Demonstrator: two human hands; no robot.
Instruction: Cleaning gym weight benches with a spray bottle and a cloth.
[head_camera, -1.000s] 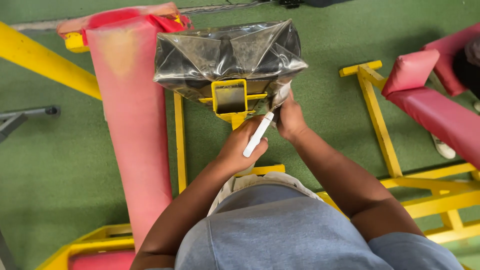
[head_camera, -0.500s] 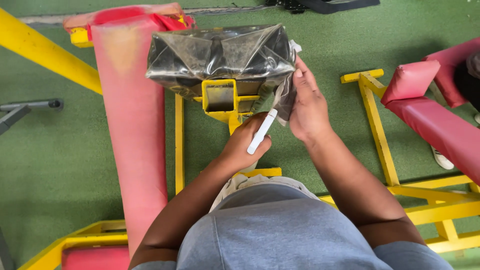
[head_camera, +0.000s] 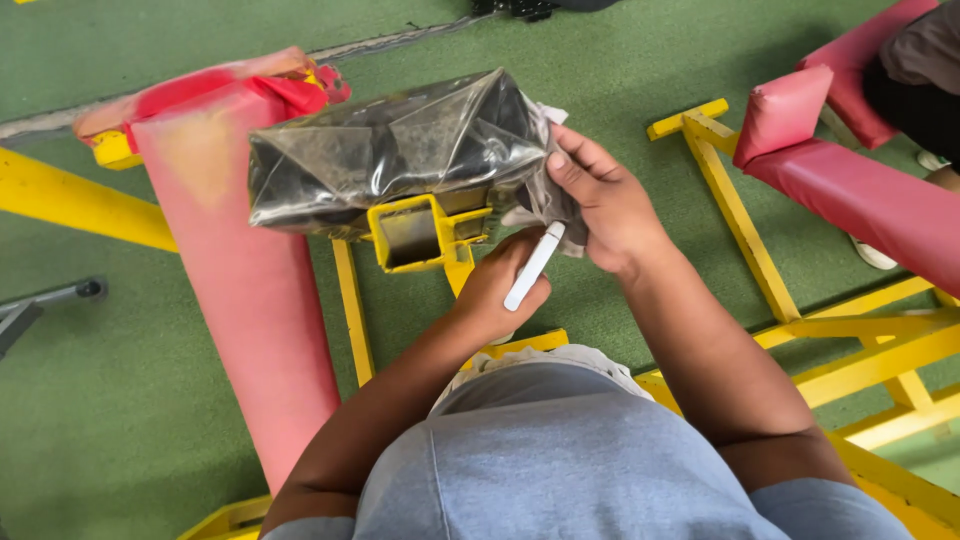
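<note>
A pad wrapped in dusty clear plastic (head_camera: 390, 155) sits on a yellow square-tube post (head_camera: 408, 232) in front of me. My right hand (head_camera: 600, 200) pinches a loose flap of that plastic wrap at the pad's right end, thumb on top. My left hand (head_camera: 500, 285) is closed around a slim white tool (head_camera: 533, 266), whose tip points up at the flap beside my right hand. Both forearms reach forward over my grey shirt.
A long pink padded bench (head_camera: 235, 260) on a yellow frame (head_camera: 80, 210) lies to the left. More pink pads (head_camera: 850, 195) on yellow tubing (head_camera: 740, 225) stand at the right, with another person's leg and shoe (head_camera: 875, 255) there. Green turf covers the floor.
My right hand has shifted along the pad's right end and now grips the plastic flap more tightly. The view has tilted, moving the pad left. My left hand holds the white tool as before.
</note>
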